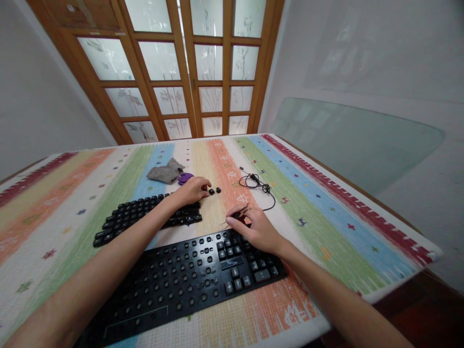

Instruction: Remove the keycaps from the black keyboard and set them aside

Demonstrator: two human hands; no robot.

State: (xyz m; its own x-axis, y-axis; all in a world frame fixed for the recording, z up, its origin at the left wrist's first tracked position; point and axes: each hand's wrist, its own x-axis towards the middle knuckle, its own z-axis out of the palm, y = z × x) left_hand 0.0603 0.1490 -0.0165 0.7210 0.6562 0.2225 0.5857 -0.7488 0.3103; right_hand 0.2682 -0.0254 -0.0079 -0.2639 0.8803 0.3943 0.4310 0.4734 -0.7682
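Observation:
A black keyboard (170, 278) lies at a slant near the table's front edge; most of its left and middle part is bare of keycaps, while caps still sit on its right end. My right hand (257, 227) is over the keyboard's upper right corner, its fingers closed on a keycap puller (225, 224) with thin wires that point left. Beyond the keyboard, my left hand (194, 189) pinches a black keycap mostly hidden by the fingertips. Two loose keycaps (215, 191) lie just right of those fingers. Rows of removed keycaps (134, 212) lie behind the keyboard, partly covered by my left forearm.
A grey cloth (165, 172) and a purple cloth item (184, 178) lie beyond my left hand. The coiled black cable (255, 181) rests at the right. A striped cloth (319, 232) covers the table. Wood-framed glass doors (181, 87) stand behind it.

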